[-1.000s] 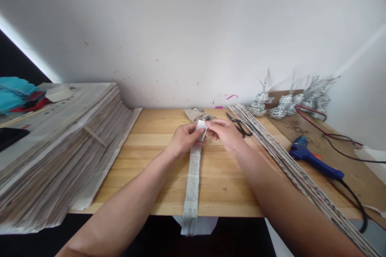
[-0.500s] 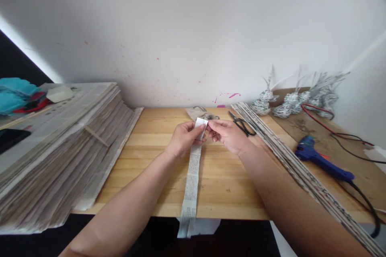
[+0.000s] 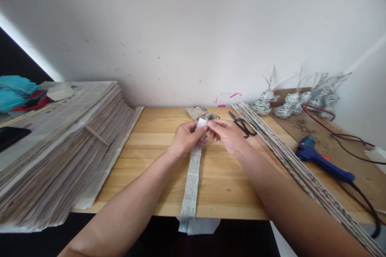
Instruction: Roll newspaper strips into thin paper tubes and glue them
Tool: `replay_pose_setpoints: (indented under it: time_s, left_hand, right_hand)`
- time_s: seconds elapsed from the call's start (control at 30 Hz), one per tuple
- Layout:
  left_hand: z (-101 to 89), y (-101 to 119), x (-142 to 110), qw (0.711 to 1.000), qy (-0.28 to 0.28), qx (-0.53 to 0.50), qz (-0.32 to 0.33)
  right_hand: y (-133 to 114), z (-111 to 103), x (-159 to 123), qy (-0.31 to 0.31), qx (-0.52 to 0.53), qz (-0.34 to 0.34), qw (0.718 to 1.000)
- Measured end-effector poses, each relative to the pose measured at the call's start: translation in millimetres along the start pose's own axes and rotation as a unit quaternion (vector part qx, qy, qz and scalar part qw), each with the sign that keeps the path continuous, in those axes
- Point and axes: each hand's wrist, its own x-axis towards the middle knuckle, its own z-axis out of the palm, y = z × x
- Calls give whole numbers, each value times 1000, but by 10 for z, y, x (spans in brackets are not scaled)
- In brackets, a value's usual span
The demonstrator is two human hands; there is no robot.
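A long narrow strip of newspaper (image 3: 191,182) lies along the wooden table (image 3: 150,156) and hangs over its front edge. My left hand (image 3: 184,139) pinches the far end of the strip, thumb on top. My right hand (image 3: 227,133) pinches the same end from the right, fingers closed on its corner. The end of the strip is lifted a little off the table between both hands.
A thick stack of newspapers (image 3: 57,144) fills the left side. Black scissors (image 3: 242,124) lie just right of my right hand, beside a row of rolled paper sticks (image 3: 295,164). A blue glue gun (image 3: 322,161) with its cable, and several woven paper pieces (image 3: 286,106), sit at the right. A crumpled scrap (image 3: 197,111) lies behind my hands.
Both hands stay on the strip's far end, the fingers working it slightly. The camera has shifted a little, so the strip hangs a bit differently over the edge.
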Motion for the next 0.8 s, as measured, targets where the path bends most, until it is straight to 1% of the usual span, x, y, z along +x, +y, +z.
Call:
replay_pose_setpoints:
  time_s: [0.1,0.2,0.27,0.37,0.5,0.8]
  left_hand:
    - [-5,-3,4,1000,-1,-2,-2]
    - [-16,7,7,1000,3,-7,-10]
    - [-21,18,7,1000,8,-12,-14]
    - [-23,37,6,1000,15,-13,-18]
    - [-18,49,5,1000,12,-15,-18]
    - [-34,17,15,1000,1,-16,-9]
  right_hand:
    - [-6,-7,6,17,-5,8,1000]
    - [-14,-57,28,47,3,16,999]
    - [-12,-98,47,56,9,19,998]
    - [-5,-131,58,33,8,34,999]
    - [-6,-114,45,7,6,40,999]
    - [-18,-120,45,46,-20,31,998]
